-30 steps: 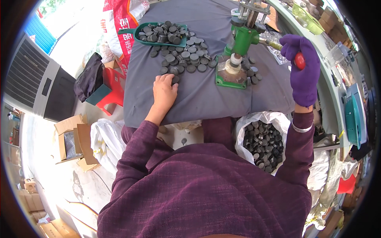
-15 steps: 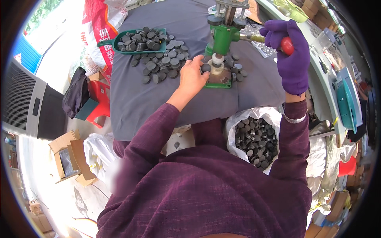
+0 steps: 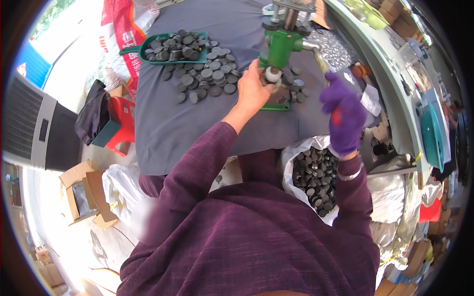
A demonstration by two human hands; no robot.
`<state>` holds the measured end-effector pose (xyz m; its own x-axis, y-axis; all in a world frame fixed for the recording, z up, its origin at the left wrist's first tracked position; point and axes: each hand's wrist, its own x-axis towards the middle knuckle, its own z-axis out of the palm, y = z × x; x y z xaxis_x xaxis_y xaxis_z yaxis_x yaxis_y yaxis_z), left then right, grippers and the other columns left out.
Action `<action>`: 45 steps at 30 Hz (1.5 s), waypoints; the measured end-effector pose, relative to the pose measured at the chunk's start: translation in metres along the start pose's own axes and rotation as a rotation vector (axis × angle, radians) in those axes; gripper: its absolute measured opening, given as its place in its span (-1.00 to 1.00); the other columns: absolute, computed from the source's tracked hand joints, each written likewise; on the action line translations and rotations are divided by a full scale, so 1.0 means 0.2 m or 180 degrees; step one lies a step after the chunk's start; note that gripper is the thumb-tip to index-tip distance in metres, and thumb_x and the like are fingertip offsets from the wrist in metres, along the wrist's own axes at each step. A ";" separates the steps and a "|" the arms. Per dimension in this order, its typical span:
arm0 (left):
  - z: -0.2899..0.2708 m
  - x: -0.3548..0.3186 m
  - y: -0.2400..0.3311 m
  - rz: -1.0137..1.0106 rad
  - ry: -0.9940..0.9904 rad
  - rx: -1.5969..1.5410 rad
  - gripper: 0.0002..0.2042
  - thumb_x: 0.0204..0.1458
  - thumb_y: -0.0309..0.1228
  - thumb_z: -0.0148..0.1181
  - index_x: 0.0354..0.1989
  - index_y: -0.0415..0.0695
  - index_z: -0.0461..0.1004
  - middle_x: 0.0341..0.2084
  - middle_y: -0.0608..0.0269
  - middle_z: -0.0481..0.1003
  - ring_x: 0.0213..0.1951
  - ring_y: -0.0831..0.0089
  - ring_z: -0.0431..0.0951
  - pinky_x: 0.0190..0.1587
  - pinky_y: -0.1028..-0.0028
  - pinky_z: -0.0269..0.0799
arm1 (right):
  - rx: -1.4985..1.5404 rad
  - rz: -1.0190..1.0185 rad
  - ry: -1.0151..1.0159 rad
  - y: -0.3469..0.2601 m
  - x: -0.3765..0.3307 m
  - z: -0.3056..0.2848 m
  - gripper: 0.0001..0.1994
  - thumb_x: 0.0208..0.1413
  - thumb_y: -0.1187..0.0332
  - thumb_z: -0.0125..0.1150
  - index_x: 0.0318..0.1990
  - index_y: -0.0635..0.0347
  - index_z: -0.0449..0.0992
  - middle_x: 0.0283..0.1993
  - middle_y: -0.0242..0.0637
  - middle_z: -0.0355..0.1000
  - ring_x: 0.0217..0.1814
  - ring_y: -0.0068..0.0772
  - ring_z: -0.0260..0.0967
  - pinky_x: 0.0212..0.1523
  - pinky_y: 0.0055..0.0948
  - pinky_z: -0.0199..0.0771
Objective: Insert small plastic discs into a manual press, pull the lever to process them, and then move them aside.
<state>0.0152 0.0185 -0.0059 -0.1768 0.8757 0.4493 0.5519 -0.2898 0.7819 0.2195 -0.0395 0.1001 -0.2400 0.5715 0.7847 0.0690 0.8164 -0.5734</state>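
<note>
A green hand press point(image 3: 279, 49) stands on the grey cloth with its white-tipped ram point(image 3: 272, 74) lowered toward the base. My bare left hand point(image 3: 253, 92) is at the left of that tip, fingers curved round the die area; whatever is between them is hidden. In a purple glove, my right hand point(image 3: 343, 116) is closed round the red knob of the press lever and is blurred by motion. Dark grey round discs point(image 3: 217, 75) lie in a loose pile left of the press. More fill a green scoop point(image 3: 201, 59) behind them.
A white sack point(image 3: 289, 170) of grey discs stands below the cloth's front edge, near my right forearm. Several discs point(image 3: 299, 91) lie right of the press. Clear small pieces point(image 3: 333, 49) lie behind the lever. A red stool point(image 3: 121, 126) is at left.
My right hand has pulled the lever down and toward me. My left hand has shifted slightly right to the die, and the disc seen at its fingertips is now hidden.
</note>
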 end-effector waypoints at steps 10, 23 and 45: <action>-0.62 -0.20 -0.27 0.0370 0.0305 0.2258 -0.56 -0.08 -0.43 0.23 0.03 -0.22 0.41 0.04 0.01 0.44 0.03 0.05 0.41 -0.01 0.10 0.34 | -0.0161 -0.0032 -0.0173 -0.02 -0.03 0.00 -0.81 0.09 0.45 -0.02 -0.30 0.32 0.54 -0.52 -0.36 0.39 -0.38 -0.48 0.34 0.37 -0.10 0.10; -0.68 -0.46 -0.28 0.0618 -0.0173 0.1807 -0.58 -0.17 -0.43 0.33 -0.05 -0.19 0.48 -0.15 0.12 0.54 -0.07 0.18 0.47 -0.04 0.24 0.29 | 0.0590 0.0393 0.0145 -0.12 0.34 -0.08 -0.65 0.30 0.29 -0.11 -0.20 0.42 0.54 -0.45 -0.27 0.42 -0.41 -0.49 0.33 -0.30 -0.49 0.36; -0.02 -0.02 0.02 0.0074 0.0085 0.0158 -0.21 -0.24 -0.48 0.44 0.24 -0.21 0.18 -0.27 0.11 0.55 -0.24 0.23 0.53 -0.14 0.32 0.45 | 0.0573 0.0200 0.0054 -0.09 0.42 -0.08 -0.55 0.32 0.22 -0.21 -0.27 0.45 0.54 -0.46 -0.20 0.44 -0.48 -0.52 0.29 -0.32 -0.49 0.37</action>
<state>0.0150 0.0120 -0.0035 -0.1848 0.8581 0.4791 0.5958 -0.2898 0.7490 0.2131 -0.0046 0.1807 -0.2243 0.6235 0.7489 -0.0913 0.7517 -0.6532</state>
